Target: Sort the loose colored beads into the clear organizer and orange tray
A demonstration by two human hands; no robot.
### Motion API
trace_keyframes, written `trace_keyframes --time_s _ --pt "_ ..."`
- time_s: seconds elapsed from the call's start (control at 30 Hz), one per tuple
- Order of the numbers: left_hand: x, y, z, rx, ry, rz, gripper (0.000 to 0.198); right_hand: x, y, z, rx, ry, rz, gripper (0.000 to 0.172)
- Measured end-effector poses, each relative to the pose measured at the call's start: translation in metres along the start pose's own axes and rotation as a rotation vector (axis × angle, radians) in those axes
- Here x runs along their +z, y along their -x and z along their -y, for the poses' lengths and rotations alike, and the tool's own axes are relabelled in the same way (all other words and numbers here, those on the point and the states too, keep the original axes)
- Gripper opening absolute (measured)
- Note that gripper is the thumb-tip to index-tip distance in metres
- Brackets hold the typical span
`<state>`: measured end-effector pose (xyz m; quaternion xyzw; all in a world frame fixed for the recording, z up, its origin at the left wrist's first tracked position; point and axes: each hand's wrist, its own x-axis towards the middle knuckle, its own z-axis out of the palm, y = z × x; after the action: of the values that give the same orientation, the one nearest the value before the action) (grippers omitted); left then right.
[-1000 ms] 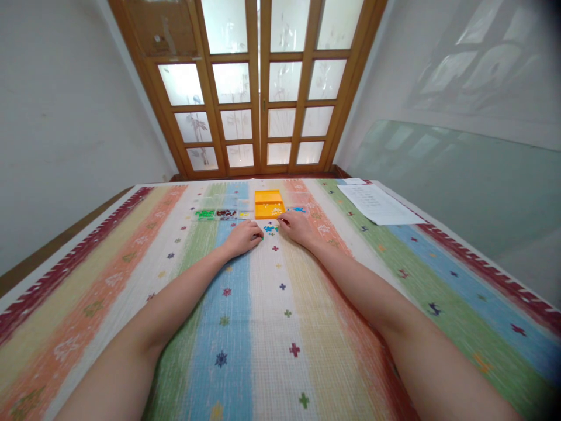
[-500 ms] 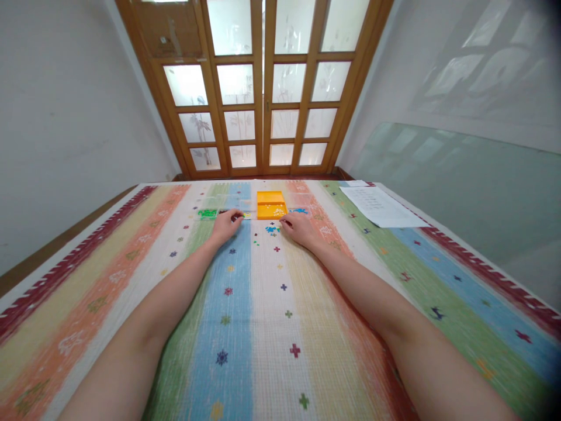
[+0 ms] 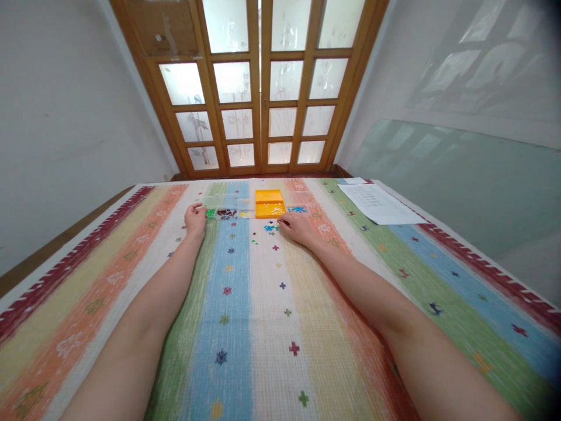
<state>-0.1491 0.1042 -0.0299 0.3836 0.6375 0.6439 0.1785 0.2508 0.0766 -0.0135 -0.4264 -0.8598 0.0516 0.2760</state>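
Note:
At the far left end of a row of small clear boxes, my left hand (image 3: pixel 195 220) has its fingers curled together over the box of green pieces (image 3: pixel 211 213), partly covering it. Whatever is in those fingers is too small to make out. My right hand (image 3: pixel 296 226) rests on the cloth just in front of the orange box (image 3: pixel 270 210), thumb and fingers pinched beside a loose cluster of blue pieces (image 3: pixel 269 228). What the pinch holds is hidden. The open orange box contains small white pieces (image 3: pixel 277 210).
Dark brown pieces (image 3: pixel 227 213) and yellow pieces (image 3: pixel 244 214) fill clear boxes left of the orange one; blue pieces (image 3: pixel 297 209) lie in one to its right. A few green bits (image 3: pixel 255 241) lie loose. A paper sheet (image 3: pixel 379 204) is on the striped tablecloth (image 3: pixel 263 327).
My left hand has moved left, from the yellow pieces' box to the green pieces' box, uncovering the brown pieces. My right hand has stayed in place.

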Motion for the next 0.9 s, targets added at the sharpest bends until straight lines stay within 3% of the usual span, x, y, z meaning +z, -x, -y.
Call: trace_keyframes --time_s 0.13,0.33,0.53,0.73,0.9 --pt "0.0 0.003 -0.002 0.01 -0.034 0.007 0.039 -0.001 0.001 0.002 -0.046 0.001 0.046 0.023" --pt "0.005 0.019 -0.011 0.098 -0.115 0.105 0.031 -0.005 0.003 0.003 -0.087 0.009 0.09 0.017" --pt "0.014 0.046 -0.023 0.312 -0.261 0.332 0.023 -0.007 0.003 0.005 -0.093 -0.004 0.126 0.009" --pt "0.019 0.069 -0.037 0.572 -0.456 0.634 0.022 -0.005 0.002 0.004 -0.117 0.0 0.137 0.013" --pt "0.021 0.082 -0.046 0.706 -0.524 0.763 0.025 -0.005 0.0 -0.001 -0.035 -0.02 0.01 0.016"
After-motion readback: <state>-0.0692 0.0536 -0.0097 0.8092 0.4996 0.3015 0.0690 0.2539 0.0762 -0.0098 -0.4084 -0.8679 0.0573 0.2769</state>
